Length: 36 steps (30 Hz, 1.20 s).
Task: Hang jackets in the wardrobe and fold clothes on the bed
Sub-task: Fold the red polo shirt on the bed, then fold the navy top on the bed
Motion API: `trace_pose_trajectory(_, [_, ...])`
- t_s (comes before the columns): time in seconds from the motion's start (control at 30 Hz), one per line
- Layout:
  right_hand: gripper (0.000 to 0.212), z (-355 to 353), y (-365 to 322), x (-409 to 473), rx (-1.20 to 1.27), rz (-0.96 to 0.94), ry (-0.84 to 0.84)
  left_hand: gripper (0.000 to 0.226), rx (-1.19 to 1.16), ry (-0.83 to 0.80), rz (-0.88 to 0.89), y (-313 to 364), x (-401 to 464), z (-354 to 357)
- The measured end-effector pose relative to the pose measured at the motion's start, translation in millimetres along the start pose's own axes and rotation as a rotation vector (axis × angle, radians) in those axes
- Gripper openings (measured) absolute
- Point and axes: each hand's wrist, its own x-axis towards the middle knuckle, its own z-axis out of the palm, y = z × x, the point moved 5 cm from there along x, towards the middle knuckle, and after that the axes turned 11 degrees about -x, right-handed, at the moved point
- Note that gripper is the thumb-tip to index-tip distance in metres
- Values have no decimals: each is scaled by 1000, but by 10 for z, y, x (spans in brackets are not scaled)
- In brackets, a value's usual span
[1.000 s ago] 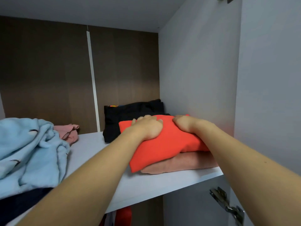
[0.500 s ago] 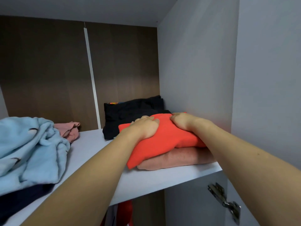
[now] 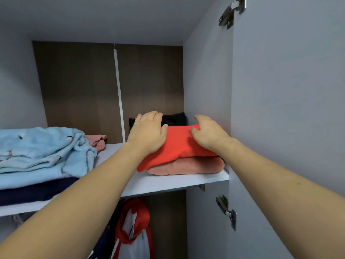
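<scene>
A folded red garment [image 3: 179, 146] lies on top of a folded salmon-pink garment [image 3: 186, 166] at the right end of the white wardrobe shelf [image 3: 168, 182]. My left hand [image 3: 147, 133] lies flat on the red garment's left part, fingers straight and spread. My right hand [image 3: 207, 134] rests on its right part with loose fingers and the thumb touching the cloth. Behind the stack sits a black folded item [image 3: 175, 118], partly hidden by my hands. Under the shelf hangs a red, white and navy jacket [image 3: 134, 230].
A light blue fleece garment [image 3: 41, 152] lies over dark navy cloth [image 3: 35, 191] on the shelf's left. A small pink garment [image 3: 97, 141] sits behind it. The grey wardrobe side wall [image 3: 207, 81] and the open door [image 3: 289, 109] with hinges stand at right.
Both hands have let go of the red garment and now lie flatter on its top. The view has pulled back and dropped, showing the hanging jacket below.
</scene>
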Motion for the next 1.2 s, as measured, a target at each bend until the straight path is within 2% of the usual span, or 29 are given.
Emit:
trace_pose_trajectory(0.27, [55,-414,-187,-761,-23,-59,74,53,121,61,77,358,-558,-438])
trace_pose_trajectory(0.57, [57,-1131,-369,-1820,-95,5,200,54,49,170,235,880,-1134,-948])
trace_pose_trajectory(0.77, [56,-1553,-370,-2640,-185,42,278,59,-6,184,334,1360,-1598,-1122])
trace_pose_trajectory(0.9, [53,-2064,-136,-3301,-226,59,439,58,-173,240,452,2104,-1867,-1307])
trace_pose_trajectory(1.03, [54,-2690,340,-4101,-356,69,575,59,-289,305,687,3242,-2117,-1435])
trace_pose_trajectory(1.2, [57,-3673,1298,-5339,-537,265,628,58,-521,380,757,4787,-2392,-1568])
